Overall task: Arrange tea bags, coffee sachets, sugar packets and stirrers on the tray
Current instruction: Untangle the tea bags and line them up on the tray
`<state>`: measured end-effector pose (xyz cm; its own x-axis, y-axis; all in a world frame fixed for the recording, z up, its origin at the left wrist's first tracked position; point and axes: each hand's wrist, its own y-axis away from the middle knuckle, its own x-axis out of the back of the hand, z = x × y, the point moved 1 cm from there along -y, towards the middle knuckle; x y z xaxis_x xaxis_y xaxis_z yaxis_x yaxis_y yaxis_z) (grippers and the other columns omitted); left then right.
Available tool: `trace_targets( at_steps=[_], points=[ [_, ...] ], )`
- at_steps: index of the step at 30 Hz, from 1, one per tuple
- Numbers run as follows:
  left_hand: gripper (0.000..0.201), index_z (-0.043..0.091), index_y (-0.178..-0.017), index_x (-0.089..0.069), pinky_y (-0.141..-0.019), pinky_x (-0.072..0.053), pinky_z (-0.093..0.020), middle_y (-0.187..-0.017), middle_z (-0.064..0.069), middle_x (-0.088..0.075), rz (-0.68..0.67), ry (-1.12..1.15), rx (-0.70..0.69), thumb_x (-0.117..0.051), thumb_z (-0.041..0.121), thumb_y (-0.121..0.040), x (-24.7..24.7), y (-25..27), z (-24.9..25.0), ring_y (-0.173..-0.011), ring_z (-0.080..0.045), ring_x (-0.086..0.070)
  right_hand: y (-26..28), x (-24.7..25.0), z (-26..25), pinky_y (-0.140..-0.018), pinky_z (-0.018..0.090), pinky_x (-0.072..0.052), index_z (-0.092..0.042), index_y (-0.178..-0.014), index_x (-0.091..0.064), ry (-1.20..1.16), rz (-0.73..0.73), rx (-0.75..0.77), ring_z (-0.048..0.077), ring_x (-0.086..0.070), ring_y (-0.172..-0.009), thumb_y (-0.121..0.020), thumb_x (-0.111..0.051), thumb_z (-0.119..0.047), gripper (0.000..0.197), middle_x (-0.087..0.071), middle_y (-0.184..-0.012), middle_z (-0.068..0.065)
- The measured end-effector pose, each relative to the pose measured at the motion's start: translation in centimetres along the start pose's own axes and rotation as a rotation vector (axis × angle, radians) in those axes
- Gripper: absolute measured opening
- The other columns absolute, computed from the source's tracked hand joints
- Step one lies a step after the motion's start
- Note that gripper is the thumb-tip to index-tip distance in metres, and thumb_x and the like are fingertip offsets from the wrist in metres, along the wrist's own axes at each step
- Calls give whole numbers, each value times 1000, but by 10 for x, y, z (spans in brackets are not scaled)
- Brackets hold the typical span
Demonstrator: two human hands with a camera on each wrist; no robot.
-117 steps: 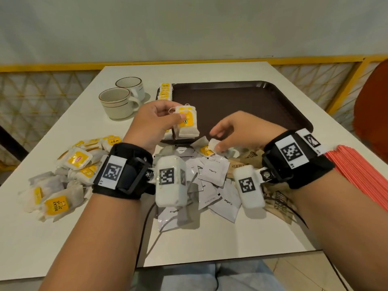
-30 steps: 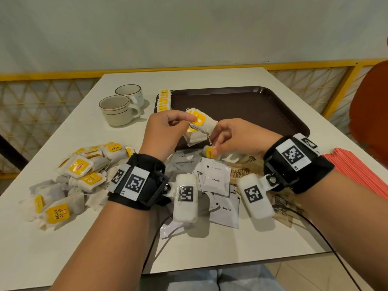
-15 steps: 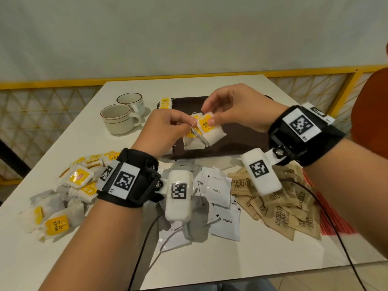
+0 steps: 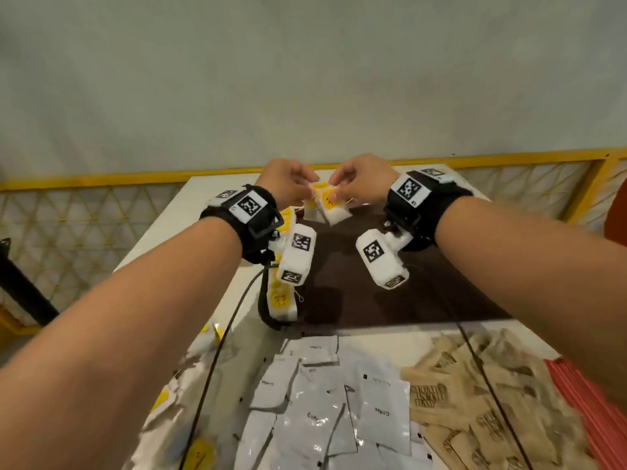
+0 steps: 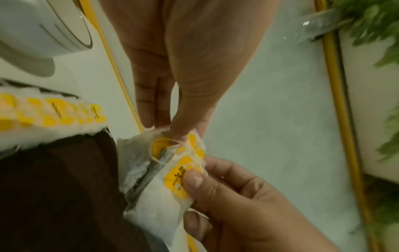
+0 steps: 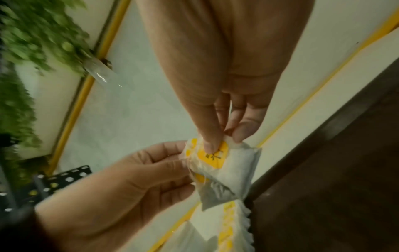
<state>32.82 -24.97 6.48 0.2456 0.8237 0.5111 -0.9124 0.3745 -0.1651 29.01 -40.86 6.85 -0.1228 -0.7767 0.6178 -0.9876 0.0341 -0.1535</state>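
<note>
Fingers of the left hand and fingers of the right hand pinch the top edges of a small bunch of tea bags, held in the air above the far left part of the brown tray. A row of tea bags stands along the tray's left rim. Coffee sachets and brown sugar packets lie on the bench near the tray; red stirrers lie at the right.

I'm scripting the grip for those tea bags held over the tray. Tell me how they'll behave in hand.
Probably soft and floppy: the tea bags sag and crease between the left hand and right hand. Likely light, since fingertip pinches carry them. The loose string could snag or tangle, and the thin paper may tear if tugged.
</note>
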Motion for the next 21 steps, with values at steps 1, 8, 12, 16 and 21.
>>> trace_targets(
  at_steps=[1,8,12,16,21],
  points=[
    [22,14,-82,-63,-65,-54,-26,-74,-5,-59,-22,-63,24,-61,-9,-83,1,-13,-4,-64,-14,-57,-11,-6,7,-58,25,-56,-8,-91,-67,20,7,-3,12,-58,-62,-78,-74,-1,17,-59,-72,2],
    [14,7,-87,-68,-79,-59,-38,-88,-15,-70,-185,-411,118,-68,-5,-80,0,-67,-28,-73,-25,-69,-53,-46,50,-71,43,-59,-8,-83,-65,-26,24,-26,18,-59,-63,-76,-72,5,16,-57,-67,1],
    [14,9,-82,-64,-80,-58,-37,-82,-12,-68,-216,-408,151,-67,-5,-82,2,-80,-44,-72,-24,-68,-64,-46,62,-65,32,-60,-1,-92,-66,-51,-24,-32,15,-60,-62,-79,-70,5,15,-58,-71,4],
    [16,11,-77,-63,-76,-59,-31,-80,-9,-67,-248,-370,165,-67,-3,-82,3,-84,-57,-64,-16,-68,-69,-39,63,-57,20,-57,-1,-92,-65,-32,-152,-17,13,-62,-62,-82,-68,4,12,-61,-76,7],
    [14,14,-78,-62,-76,-56,-30,-78,-5,-67,-243,-405,153,-71,3,-79,2,-89,-61,-65,-14,-65,-81,-37,57,-64,24,-59,-5,-93,-64,24,-248,-47,15,-64,-67,-80,-72,3,17,-62,-78,5]
  ],
)
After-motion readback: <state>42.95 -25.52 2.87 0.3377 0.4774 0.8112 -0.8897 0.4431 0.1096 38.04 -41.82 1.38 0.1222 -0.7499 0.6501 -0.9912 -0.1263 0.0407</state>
